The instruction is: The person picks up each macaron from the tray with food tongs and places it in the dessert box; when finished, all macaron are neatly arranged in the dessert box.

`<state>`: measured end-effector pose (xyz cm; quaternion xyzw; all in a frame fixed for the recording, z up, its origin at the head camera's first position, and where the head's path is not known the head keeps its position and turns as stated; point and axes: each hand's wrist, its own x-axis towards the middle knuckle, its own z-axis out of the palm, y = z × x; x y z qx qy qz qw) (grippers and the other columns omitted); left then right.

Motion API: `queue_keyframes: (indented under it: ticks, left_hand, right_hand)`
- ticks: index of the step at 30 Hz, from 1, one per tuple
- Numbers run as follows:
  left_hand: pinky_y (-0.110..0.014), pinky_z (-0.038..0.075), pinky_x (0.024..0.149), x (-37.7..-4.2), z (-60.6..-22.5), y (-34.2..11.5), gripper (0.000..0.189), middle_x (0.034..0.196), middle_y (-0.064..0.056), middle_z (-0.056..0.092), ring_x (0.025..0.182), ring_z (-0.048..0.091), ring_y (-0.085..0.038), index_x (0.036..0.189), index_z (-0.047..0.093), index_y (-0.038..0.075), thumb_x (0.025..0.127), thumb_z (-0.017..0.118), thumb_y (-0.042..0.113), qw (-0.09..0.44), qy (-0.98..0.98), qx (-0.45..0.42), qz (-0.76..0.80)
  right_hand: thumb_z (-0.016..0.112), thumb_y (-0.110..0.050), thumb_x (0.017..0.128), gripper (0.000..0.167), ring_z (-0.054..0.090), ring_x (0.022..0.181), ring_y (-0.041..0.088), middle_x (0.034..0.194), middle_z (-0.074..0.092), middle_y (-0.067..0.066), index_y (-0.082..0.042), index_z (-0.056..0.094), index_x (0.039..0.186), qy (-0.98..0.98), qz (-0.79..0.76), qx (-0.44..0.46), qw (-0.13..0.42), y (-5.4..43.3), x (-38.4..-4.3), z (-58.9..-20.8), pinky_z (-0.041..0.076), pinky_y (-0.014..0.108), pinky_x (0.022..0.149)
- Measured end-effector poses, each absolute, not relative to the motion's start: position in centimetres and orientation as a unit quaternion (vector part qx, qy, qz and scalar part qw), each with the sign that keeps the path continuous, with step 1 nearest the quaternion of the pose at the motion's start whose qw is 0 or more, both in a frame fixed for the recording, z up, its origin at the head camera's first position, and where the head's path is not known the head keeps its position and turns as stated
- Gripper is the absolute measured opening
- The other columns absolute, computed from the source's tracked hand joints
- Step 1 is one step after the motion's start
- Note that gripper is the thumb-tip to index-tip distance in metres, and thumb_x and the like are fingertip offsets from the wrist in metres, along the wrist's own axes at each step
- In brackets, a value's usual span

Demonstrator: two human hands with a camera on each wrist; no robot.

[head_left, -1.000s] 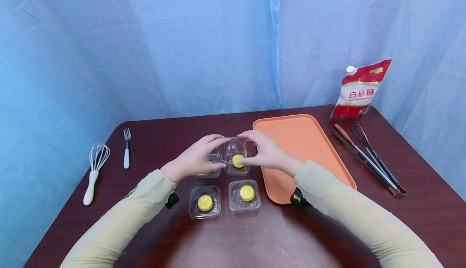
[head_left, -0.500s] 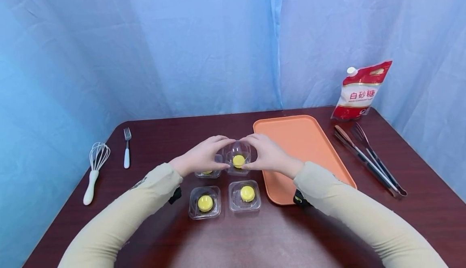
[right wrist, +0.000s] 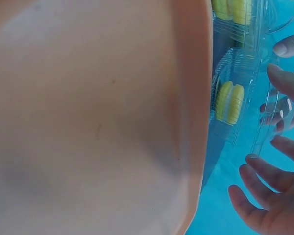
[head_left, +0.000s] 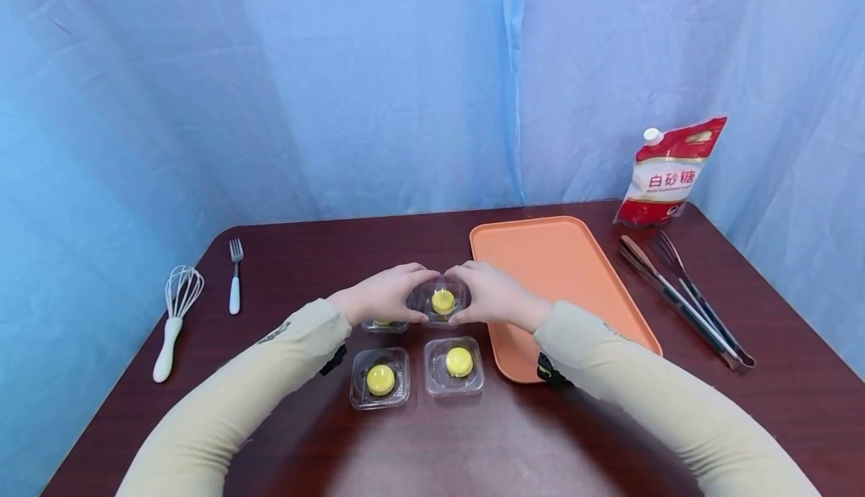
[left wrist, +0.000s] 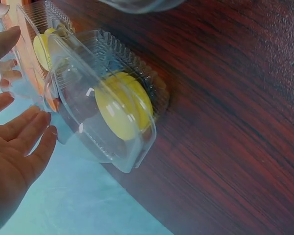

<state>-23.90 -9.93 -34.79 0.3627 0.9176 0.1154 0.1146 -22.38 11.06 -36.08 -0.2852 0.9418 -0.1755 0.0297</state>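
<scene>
Both hands hold a clear plastic lid (right wrist: 286,108) from opposite sides, over the back right clear box. My left hand (head_left: 387,296) has its curved fingers and thumb at the lid's left side; my right hand (head_left: 498,294) does the same at its right. Through the clear plastic, a yellow macaron (head_left: 443,302) shows in that box. In the right wrist view a narrow gap shows between lid and box. Beside it, partly hidden under my left hand, stands the back left box (left wrist: 112,107) with a yellow macaron (left wrist: 125,105) inside.
Two more clear boxes stand in front, with a yellow macaron (head_left: 381,380) and another macaron (head_left: 459,362). An orange tray (head_left: 547,272) lies right of them. Tongs (head_left: 682,302) and a sugar bag (head_left: 665,174) are farther right. At left lie a whisk (head_left: 177,317) and a fork (head_left: 235,275).
Both hands have lowered the clear lid toward the back right box. The left hand has shifted right, so the hands are now closer together.
</scene>
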Motion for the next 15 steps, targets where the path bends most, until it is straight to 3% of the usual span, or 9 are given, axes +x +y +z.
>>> queue_keyframes:
  ticks: [15]
  left_hand:
    - [-0.037, 0.044, 0.101, -24.22, -35.26, -9.49, 0.070, 0.136, -0.011, 0.049, 0.122, 0.050, -0.022, 0.141, 0.043, 0.009, 0.082, 0.075, 0.028, 0.139, 0.917, 0.363, 0.092]
  right_hand:
    - [0.081, -0.038, 0.073, 0.071, 0.057, 0.106, 0.026, 0.118, 0.059, 0.012, -0.007, 0.053, 0.129, 0.942, -0.168, -0.283, 0.063, 10.85, -22.54, -36.90, 0.050, 0.041, 0.089]
